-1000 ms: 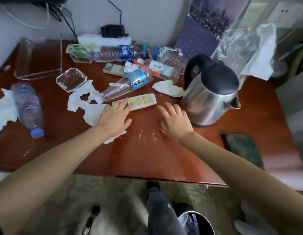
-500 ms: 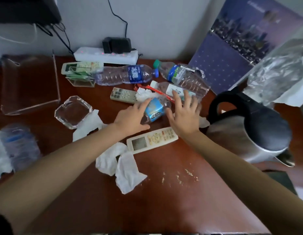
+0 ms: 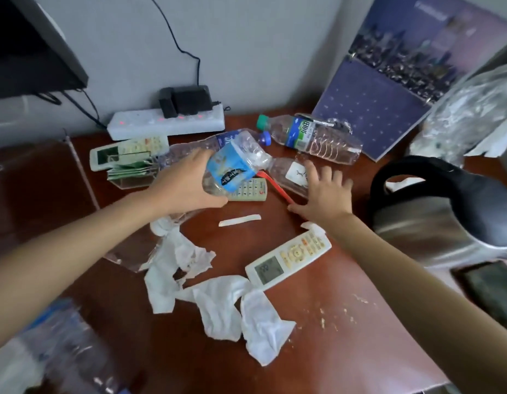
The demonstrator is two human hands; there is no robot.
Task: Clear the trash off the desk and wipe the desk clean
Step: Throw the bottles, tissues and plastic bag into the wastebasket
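head view | worn on the head; faces forward and down | close above the desk [image 3: 346,351]

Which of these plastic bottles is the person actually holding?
The bottle with the light-blue label, gripped in the left hand. The right hand is open beside the white-labelled bottle, and the green-capped bottle lies untouched.

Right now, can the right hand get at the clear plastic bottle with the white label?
Probably yes: the right hand is open and empty, its fingers right at the clear white-labelled plastic bottle, and nothing covers that side.
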